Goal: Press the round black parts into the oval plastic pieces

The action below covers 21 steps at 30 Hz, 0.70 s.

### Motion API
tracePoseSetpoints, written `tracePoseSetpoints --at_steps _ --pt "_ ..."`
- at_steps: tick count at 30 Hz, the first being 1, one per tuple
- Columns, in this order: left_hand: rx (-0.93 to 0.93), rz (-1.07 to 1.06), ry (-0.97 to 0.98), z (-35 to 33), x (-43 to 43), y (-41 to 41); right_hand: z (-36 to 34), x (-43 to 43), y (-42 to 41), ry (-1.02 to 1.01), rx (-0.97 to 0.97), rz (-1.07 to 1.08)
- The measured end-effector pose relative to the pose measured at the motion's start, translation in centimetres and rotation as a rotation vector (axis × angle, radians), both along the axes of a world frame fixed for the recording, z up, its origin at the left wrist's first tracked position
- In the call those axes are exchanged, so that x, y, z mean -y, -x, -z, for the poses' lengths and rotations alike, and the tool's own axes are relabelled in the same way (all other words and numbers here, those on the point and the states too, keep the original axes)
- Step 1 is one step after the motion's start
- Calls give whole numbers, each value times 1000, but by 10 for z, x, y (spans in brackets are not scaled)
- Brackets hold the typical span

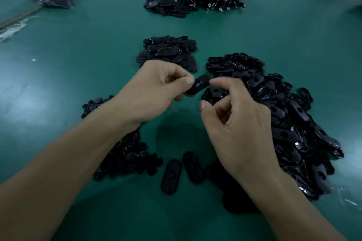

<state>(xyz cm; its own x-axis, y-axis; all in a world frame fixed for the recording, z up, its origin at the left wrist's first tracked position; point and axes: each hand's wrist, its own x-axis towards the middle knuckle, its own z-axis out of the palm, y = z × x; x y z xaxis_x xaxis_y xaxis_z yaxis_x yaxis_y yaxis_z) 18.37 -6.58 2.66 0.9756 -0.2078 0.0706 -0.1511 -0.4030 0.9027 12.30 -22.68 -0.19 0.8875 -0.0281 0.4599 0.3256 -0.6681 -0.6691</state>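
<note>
The left grip (154,92) is pinching one oval piece (198,84) by its near end, thumb on top and fingers underneath. It is holding the piece up off the green surface (78,55), with a small opening showing in its middle. The right grip (241,123) is hovering just beside the piece's far end, index fingertip (214,82) almost touching it and the other fingers curling into the palm. Whether a round part is hiding in there, the view is not telling.

By the look of it, the seating step is in hand. To do it well, the round part is needing to sit square over that opening, with the oval backed from below right under the spot. The push is wanting to go straight through, not at a tilt, until the part sits flush.

The pile of round black parts (125,154) is lying near, partly under the left forearm. The heap of oval pieces (284,115) is spreading out beyond the right grip. Two loose ovals (171,176) are lying on the surface, closer to the person than both grips.
</note>
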Motion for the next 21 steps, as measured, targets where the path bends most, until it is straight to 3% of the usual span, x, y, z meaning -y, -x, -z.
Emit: tracePoseSetpoints --at_steps 4,12,21 --pt "-49 90 157 2 -9 6 -1 0 -1 -101 -22 16" --pt "13 125 177 6 -8 10 -3 -3 1 -333 -35 -89" --pt "71 180 127 5 -9 12 0 -1 -2 -301 -53 -73"
